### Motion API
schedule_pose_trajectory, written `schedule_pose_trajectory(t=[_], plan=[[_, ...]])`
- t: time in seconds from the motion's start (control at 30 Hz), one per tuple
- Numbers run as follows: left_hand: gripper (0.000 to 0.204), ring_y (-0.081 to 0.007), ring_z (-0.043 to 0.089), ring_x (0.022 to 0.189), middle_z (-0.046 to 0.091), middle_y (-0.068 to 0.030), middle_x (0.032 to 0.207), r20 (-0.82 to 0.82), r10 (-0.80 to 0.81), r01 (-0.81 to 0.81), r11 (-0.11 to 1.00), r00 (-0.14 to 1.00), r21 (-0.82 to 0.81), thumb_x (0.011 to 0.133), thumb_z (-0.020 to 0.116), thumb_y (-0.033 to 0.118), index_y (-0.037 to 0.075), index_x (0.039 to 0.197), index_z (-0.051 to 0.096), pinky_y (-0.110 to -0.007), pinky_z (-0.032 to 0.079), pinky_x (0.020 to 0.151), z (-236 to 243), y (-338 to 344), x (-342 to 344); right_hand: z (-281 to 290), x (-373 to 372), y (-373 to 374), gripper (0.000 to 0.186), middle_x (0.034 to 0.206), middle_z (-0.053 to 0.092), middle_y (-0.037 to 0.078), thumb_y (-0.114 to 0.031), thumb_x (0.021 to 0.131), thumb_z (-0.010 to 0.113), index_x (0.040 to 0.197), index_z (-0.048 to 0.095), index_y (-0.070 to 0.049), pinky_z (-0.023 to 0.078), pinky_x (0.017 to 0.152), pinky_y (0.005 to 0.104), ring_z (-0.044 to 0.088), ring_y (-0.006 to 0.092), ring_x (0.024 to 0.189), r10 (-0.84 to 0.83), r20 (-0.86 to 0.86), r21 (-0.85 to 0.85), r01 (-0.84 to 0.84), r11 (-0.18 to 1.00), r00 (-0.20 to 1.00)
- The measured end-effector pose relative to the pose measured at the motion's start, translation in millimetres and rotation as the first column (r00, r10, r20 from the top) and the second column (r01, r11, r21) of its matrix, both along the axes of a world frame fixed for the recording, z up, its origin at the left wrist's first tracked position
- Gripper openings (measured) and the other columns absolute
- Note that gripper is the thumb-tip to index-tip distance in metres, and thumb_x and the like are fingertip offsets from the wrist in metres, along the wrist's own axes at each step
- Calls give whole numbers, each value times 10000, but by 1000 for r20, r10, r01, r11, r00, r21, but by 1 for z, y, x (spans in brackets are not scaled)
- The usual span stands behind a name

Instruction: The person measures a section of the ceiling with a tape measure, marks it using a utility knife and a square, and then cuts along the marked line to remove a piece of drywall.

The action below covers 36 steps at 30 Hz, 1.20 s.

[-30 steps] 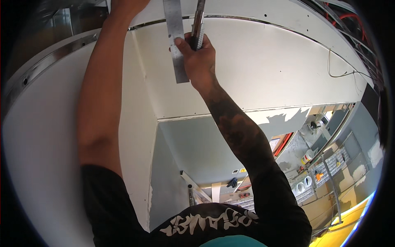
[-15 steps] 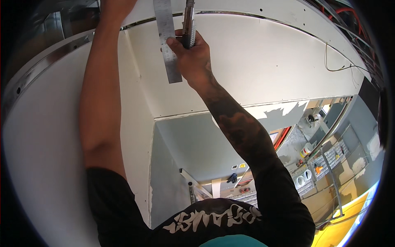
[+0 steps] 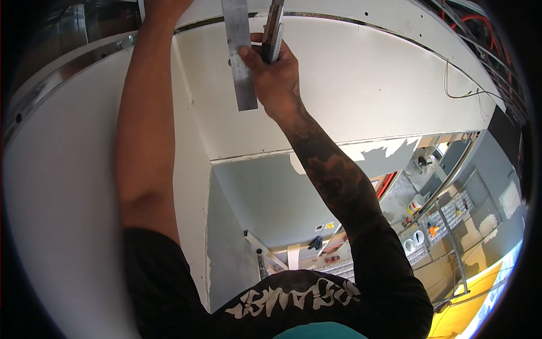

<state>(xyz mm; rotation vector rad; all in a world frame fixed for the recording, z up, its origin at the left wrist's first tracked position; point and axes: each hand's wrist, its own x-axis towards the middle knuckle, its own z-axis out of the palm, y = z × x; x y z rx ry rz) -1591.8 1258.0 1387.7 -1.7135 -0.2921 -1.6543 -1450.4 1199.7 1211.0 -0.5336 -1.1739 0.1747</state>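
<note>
Nearest the lens I record a teal edge [image 3: 319, 332] at the lower border and, beyond it, a black short-sleeved shirt [image 3: 389, 277] with pale lettering across it. Both bare forearms extend upward from its sleeves; the right one carries dark tattooing.

The right hand [image 3: 275, 76] is closed on two items. Its thumb lies flat over a steel ruler [image 3: 243, 85], pinning it, while a utility knife [image 3: 272, 37] with a silver and black body sits in the same grip, just to the ruler's right. Both items stand nearly upright in my view, the ruler slightly tilted, and their upper ends run out past the top border. The ruler is in front of a white panel [image 3: 350, 85]; whether it touches that surface I cannot tell.

The left hand [image 3: 167, 5] is cut off at the top border, left of the ruler. Its fingers are out of sight, so I cannot determine its grip.

Behind the hands, a narrow metal strip [image 3: 339, 17] borders the white panel. Loose thin wires [image 3: 468, 96] hang at the panel's right, with red cable [image 3: 490, 37] above.

Farther off, through an opening, I note a grey wall [image 3: 276, 198], a dark glove [image 3: 316, 243], white buckets [image 3: 418, 238], an orange tool [image 3: 433, 230] near them, and a yellow surface [image 3: 468, 299] at lower right.
</note>
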Motion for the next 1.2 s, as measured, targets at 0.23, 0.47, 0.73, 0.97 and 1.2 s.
schedule_pose_trajectory(t=[0.23, 0.47, 0.73, 0.97, 1.2], plan=[[431, -316, 591, 1163, 709, -119, 1169, 7, -21, 21, 1000, 1000, 21, 848, 758, 386, 90, 1161, 756, -469, 374, 1030, -1, 1, 0, 1, -3, -4, 212, 719, 593, -41, -114, 931, 749, 1094, 650, -21, 408, 566, 248, 482, 40, 619, 73, -35, -11, -74, 997, 997], [411, -315, 593, 1160, 717, -113, 1153, 12, -17, 17, 1000, 1000, 3, 838, 772, 371, 100, 1148, 762, -478, 376, 1026, -1, -1, 0, 2, -3, -2, 218, 801, 674, -1, -93, 932, 742, 1113, 652, -10, 463, 629, 235, 578, 56, 701, 125, -57, 24, -124, 992, 991], [400, -319, 592, 1159, 715, -116, 1183, 37, -42, 42, 999, 998, 14, 853, 763, 380, 114, 1152, 765, -475, 374, 1048, -1, 3, 2, 0, 0, -1, 224, 802, 689, 3, -94, 927, 750, 1109, 649, -9, 458, 610, 244, 576, 55, 675, 124, -34, 19, -123, 992, 992], [404, -333, 583, 1173, 712, -129, 1172, 18, -37, 36, 999, 999, 25, 869, 756, 373, 94, 1161, 755, -481, 364, 1058, -3, 6, 0, 3, -5, -6, 239, 817, 710, 19, -88, 927, 747, 1130, 644, -13, 464, 621, 243, 574, 62, 655, 73, -46, 11, -72, 997, 996], [586, -349, 433, 1363, 558, -141, 1398, -94, 14, -21, 997, 996, -76, 844, 782, 320, 110, 1360, 598, -497, 301, 1158, -15, -16, -6, 3, 1, -5, 232, 839, 729, 36, -92, 932, 740, 1127, 640, -14, 483, 637, 249, 623, 71, 699, 77, -22, -24, -78, 997, 997]])
